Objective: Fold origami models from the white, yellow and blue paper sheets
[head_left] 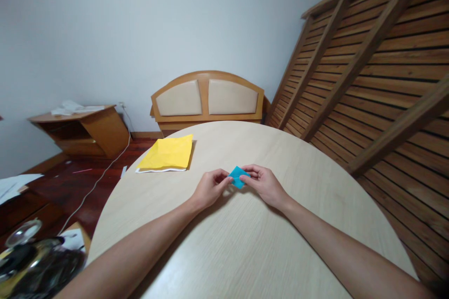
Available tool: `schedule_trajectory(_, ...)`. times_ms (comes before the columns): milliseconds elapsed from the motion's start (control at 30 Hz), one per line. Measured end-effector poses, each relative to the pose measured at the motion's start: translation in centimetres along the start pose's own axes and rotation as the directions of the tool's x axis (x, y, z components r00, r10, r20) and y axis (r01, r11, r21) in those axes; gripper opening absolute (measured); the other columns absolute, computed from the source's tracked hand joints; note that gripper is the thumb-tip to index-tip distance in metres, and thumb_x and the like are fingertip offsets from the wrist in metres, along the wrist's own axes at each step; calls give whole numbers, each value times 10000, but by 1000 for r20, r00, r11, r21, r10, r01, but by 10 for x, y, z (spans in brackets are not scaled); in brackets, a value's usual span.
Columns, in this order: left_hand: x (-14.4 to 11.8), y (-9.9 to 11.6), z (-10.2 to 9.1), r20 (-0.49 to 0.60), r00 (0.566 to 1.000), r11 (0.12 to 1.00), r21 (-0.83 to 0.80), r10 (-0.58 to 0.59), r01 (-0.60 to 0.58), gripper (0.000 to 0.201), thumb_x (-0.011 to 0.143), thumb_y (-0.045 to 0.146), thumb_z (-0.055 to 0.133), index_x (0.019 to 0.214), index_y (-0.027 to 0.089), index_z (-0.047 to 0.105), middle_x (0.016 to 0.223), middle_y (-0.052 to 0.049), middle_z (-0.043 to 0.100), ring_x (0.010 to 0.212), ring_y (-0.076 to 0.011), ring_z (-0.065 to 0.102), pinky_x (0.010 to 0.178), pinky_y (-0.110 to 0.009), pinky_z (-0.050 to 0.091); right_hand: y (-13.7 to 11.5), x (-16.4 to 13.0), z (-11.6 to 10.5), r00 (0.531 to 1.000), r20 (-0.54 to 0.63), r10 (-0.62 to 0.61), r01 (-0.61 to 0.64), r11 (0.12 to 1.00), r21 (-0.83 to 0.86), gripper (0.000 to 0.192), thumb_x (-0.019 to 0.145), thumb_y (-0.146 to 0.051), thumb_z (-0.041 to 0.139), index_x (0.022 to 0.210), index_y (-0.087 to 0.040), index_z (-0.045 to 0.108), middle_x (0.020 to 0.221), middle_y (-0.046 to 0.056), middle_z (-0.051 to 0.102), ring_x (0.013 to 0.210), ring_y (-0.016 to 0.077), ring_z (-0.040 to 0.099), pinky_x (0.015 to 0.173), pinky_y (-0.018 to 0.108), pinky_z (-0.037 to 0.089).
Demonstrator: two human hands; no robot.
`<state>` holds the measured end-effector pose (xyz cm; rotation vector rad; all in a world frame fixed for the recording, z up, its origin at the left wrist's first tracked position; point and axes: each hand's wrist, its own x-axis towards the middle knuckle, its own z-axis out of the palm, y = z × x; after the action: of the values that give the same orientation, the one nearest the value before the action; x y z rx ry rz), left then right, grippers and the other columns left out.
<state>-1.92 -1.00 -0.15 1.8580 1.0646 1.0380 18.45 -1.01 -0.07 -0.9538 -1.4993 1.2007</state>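
Observation:
A small blue folded paper, diamond-shaped with a crease line across it, is held between both hands just over the round table. My left hand pinches its left corner between thumb and fingers. On the opposite corner, my right hand grips with the thumb on the near face and the fingers behind. The fingertips behind the paper are partly hidden. Farther off to the left on the table lies a stack of yellow paper with a white edge underneath.
A padded headboard stands behind the table against the wall. Wooden slats lean at the right. At the left are a low cabinet, a white cable on the dark floor, and cluttered items near the table's edge.

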Motion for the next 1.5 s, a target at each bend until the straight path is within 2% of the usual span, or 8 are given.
schedule_trajectory(267, -2, 1, 1, 66, 998, 1000, -1, -13, 13, 267, 884, 371, 616, 893, 118, 702, 759, -56, 702, 640, -140, 582, 608, -249, 429, -4, -2, -1, 1000, 29, -2, 3, 1000, -26, 363, 730, -408, 812, 986, -166, 719, 974, 94, 778, 865, 224, 732, 817, 380, 575)
schedule_trajectory(467, -1, 2, 2, 19, 1000, 1000, -4, 17, -17, 293, 889, 398, 592, 870, 117, 675, 738, -47, 664, 644, -140, 554, 618, -257, 427, -3, -1, -1, 998, 20, 66, -68, 994, 85, 507, 690, -430, 847, 1095, -170, 688, 989, 105, 782, 860, 224, 735, 833, 393, 565)
schedule_trajectory(600, -1, 2, 1, 11, 1000, 999, -41, 26, -26, 315, 887, 430, 590, 865, 124, 659, 731, -40, 649, 644, -140, 549, 622, -262, 428, -3, -2, -1, 994, 48, 100, -104, 990, 100, 487, 693, -441, 845, 1054, -155, 686, 941, 96, 787, 799, 198, 725, 793, 359, 552)
schedule_trajectory(733, -1, 1, 1, 32, 999, 995, -95, 10, -7, 318, 877, 444, 610, 867, 129, 653, 743, -48, 662, 645, -135, 557, 617, -260, 427, -4, -3, -1, 995, 44, 86, -88, 994, 65, 418, 724, -438, 818, 1003, -147, 708, 897, 82, 783, 749, 173, 702, 740, 322, 533)
schedule_trajectory(967, -4, -1, 5, 137, 990, 994, -99, -39, 52, 277, 834, 411, 674, 792, 140, 638, 743, -54, 697, 641, -140, 597, 600, -252, 438, -4, -2, 0, 997, 67, 36, -38, 999, 29, 437, 782, -479, 752, 1077, -157, 758, 895, 81, 765, 799, 196, 694, 788, 363, 542)
schedule_trajectory(1133, -5, 0, 5, 170, 983, 988, -127, -65, 87, 243, 834, 362, 674, 873, 123, 678, 832, -95, 740, 708, -161, 647, 642, -265, 470, -4, 0, -1, 998, 61, -6, 7, 1000, -15, 421, 834, -523, 688, 1049, -175, 783, 877, 74, 752, 802, 192, 667, 792, 355, 518)
schedule_trajectory(1367, -4, 1, 5, 177, 983, 983, -163, -58, 87, 263, 836, 363, 667, 907, 111, 694, 845, -99, 740, 743, -171, 654, 686, -274, 480, -3, 1, -4, 998, 56, -6, 8, 999, -36, 467, 859, -548, 645, 1087, -160, 769, 879, 77, 765, 732, 172, 642, 689, 310, 487)
schedule_trajectory(1500, -3, -1, 5, 147, 988, 980, -180, -54, 81, 278, 822, 386, 692, 886, 115, 687, 799, -74, 720, 707, -162, 636, 661, -264, 465, -4, -1, -4, 999, 48, 15, -14, 1000, -12, 508, 842, -523, 690, 1185, -151, 720, 965, 88, 778, 789, 184, 684, 756, 333, 523)
